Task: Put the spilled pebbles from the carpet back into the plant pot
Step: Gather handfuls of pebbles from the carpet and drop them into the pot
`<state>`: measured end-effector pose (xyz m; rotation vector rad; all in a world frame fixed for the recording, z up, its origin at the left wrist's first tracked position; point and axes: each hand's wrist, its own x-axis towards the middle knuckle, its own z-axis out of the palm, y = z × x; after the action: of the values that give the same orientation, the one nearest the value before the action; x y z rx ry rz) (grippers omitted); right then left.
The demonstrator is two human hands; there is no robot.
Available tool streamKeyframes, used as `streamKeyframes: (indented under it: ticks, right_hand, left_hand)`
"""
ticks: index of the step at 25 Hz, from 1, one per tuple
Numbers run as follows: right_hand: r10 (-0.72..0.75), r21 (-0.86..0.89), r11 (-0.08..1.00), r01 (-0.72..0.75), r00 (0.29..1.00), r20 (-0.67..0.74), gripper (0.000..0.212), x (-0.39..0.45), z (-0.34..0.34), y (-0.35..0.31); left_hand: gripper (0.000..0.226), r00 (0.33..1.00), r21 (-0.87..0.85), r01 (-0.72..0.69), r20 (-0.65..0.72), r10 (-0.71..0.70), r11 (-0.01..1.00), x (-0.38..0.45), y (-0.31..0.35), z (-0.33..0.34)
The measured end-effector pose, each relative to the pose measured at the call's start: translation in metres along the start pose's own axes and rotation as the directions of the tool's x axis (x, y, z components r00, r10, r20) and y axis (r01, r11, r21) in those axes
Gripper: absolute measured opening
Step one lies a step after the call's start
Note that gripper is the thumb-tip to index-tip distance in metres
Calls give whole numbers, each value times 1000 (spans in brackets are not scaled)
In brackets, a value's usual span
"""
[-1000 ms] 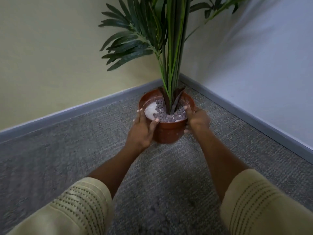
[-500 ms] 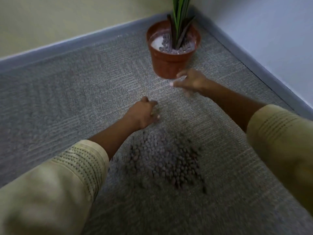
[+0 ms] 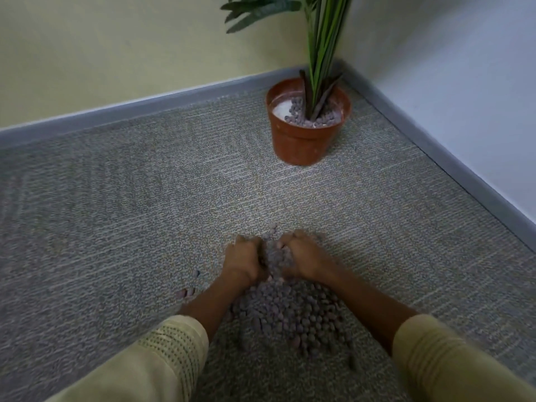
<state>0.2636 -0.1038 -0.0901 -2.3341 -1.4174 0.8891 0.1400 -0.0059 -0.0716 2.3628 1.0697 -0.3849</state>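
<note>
Both hands sit low on the carpet [image 3: 116, 227], side by side at the far edge of the pebbles [image 3: 293, 311]. The left hand [image 3: 243, 261] has its fingers curled inward toward the heap, knuckles up, scooping at pebbles on its inner side. The right hand [image 3: 301, 258] mirrors it, fingers bent and cupped round pebbles that fill the narrow gap between the two hands. How much each hand truly holds is blurred and cannot be told.

The pebbles lie in a dark, dense pile on the carpet between the forearms, spreading back toward the person; a few strays lie just left of the left wrist and one or two beyond the fingertips. Pale yellow sleeves [image 3: 168, 358] cover both arms to below the elbow.

The pot [image 3: 301, 140], brown and upright, stands well apart from the pile, near the corner where the grey skirting [image 3: 145, 103] of the two walls meets. Inside it, some pebbles ring the plant [image 3: 322, 53] stems, with a bare white patch on its left side
</note>
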Motion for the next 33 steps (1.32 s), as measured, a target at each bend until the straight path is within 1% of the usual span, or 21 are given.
streamKeyframes:
  ticks: [1,3,5,6,7,8,9,10,11,12,14,15,17,18,20,22,24,27,28,30,33]
  right_hand:
    - [-33,26,999,33,999,-6,50,3,2,-4]
    - [-49,65,997,52,998,-33,33,8,2,-8]
    - [-14,180,983,25,998,-65,27,11,1,-7]
    - [24,272,962,-2,997,-76,29,11,1,-6]
    - [66,375,926,-34,995,-74,31,11,1,-5]
    - [102,482,874,-61,993,-60,33,10,1,-6]
    - [126,586,806,-81,991,-36,34,10,1,-6]
    - [134,675,731,-99,991,0,35,9,0,-7]
    - [127,746,656,-113,991,39,34,9,-2,-8]
    - [110,800,587,-125,991,74,31,9,-4,-8]
    - [68,883,443,-157,988,141,21,8,-10,-7]
    - [46,913,366,-180,983,176,18,8,-13,-5]
    - [1,944,237,-229,972,236,17,7,-19,-1]
    - [-9,946,199,-255,965,262,16,8,-21,0]
    - [8,936,177,-305,951,309,16,9,-22,-1]
    - [35,923,190,-335,942,335,16,9,-23,-3]
    - [55,926,158,-342,940,338,11,8,-24,-3]
    - [81,925,24,-380,923,377,12,9,-38,0]
    - [79,929,-7,-369,926,368,15,12,-48,1]
    - [87,951,-69,-301,948,307,21,19,-81,0]
    - [157,974,-195,-113,977,145,30,36,-143,-3]
  left_hand:
    - [49,1000,-11,-18,-23,18,1000,1,5,3]
    - [36,998,-105,-23,-68,16,994,1,10,5]
    - [26,993,-269,4,-109,-34,963,3,7,8]
    - [22,991,-386,20,-115,-70,922,4,5,9]
    - [19,988,-517,35,-109,-106,856,5,3,10]
    - [16,987,-648,54,-83,-141,760,6,2,9]
    - [14,985,-771,88,-29,-172,631,7,3,7]
    - [18,978,-864,147,54,-201,481,7,5,5]
    - [22,965,-916,211,139,-223,342,8,8,3]
    - [24,947,-935,268,211,-243,234,9,11,-1]
    - [22,909,-932,353,320,-268,82,9,14,-9]
    - [22,898,-925,377,354,-260,39,9,13,-12]
    - [25,889,-911,413,401,-222,12,9,11,-17]
    - [28,886,-902,432,420,-198,20,10,10,-19]
    - [34,884,-889,454,439,-162,67,12,10,-21]
    - [31,878,-876,473,459,-137,91,14,14,-21]
    - [29,864,-867,496,488,-119,43,16,18,-20]
    - [29,870,-874,477,484,-90,-89,27,25,-25]
    - [27,883,-886,454,462,-80,-97,35,32,-31]
    - [24,913,-909,401,406,-28,-114,50,49,-53]
    - [24,957,-938,291,283,65,-191,72,78,-102]
